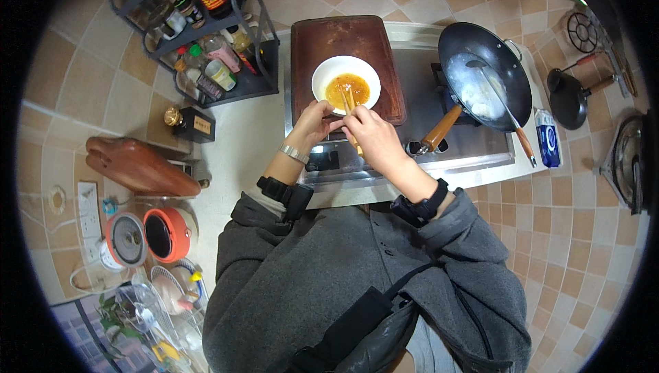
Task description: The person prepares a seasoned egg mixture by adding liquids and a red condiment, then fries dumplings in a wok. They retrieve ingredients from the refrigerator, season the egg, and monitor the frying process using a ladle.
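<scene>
A white bowl [320, 77] with an orange-yellow liquid [355, 83] in it rests on a dark wooden board [334, 35]. My left hand [315, 126] grips the bowl's near rim at its left side. In my right hand [371, 133] is a pair of wooden chopsticks [349, 102], their tips in the liquid. To the right, a black wok [515, 82] stands on the stove; whitish contents lie in it, partly blurred by glare or steam. A metal spatula with a wooden handle [523, 142] leans across the wok's rim.
The wok's wooden handle [441, 128] points towards me over the stove front [473, 151]. At the left stands a dark rack [247, 89] with jars and bottles. A blue and white packet [549, 141] stands right of the wok; pans [568, 107] hang on the tiled wall.
</scene>
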Available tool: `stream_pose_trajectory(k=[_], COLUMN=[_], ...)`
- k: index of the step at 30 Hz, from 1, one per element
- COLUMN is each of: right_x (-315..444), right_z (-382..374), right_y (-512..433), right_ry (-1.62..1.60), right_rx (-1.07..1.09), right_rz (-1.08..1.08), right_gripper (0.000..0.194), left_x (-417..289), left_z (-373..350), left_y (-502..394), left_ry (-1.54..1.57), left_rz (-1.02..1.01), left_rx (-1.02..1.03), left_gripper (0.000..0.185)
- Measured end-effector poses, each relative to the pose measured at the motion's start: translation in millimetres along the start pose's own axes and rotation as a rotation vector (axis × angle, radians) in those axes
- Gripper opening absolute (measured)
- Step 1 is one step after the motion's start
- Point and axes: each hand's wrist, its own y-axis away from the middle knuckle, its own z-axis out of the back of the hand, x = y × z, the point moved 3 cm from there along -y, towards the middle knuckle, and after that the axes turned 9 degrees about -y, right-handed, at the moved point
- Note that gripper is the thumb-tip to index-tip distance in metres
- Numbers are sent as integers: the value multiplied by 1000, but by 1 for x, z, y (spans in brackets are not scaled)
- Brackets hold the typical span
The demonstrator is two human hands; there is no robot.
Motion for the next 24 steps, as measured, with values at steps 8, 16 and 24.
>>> stream_pose_trajectory(k=[8,16,24], right_x=[-29,-37,-21], right_z=[-34,-37,-21], right_y=[-4,-9,-16], right_ry=[88,79,70], right_rx=[69,46,72], right_rz=[-80,-78,-112], right_gripper=[19,22,37], left_x=[4,11,13], left_z=[3,-4,-30], left_y=[-27,26,68], left_ry=[14,-79,121], left_rz=[95,193,278], left_rx=[-37,3,222], left_gripper=[31,37,41])
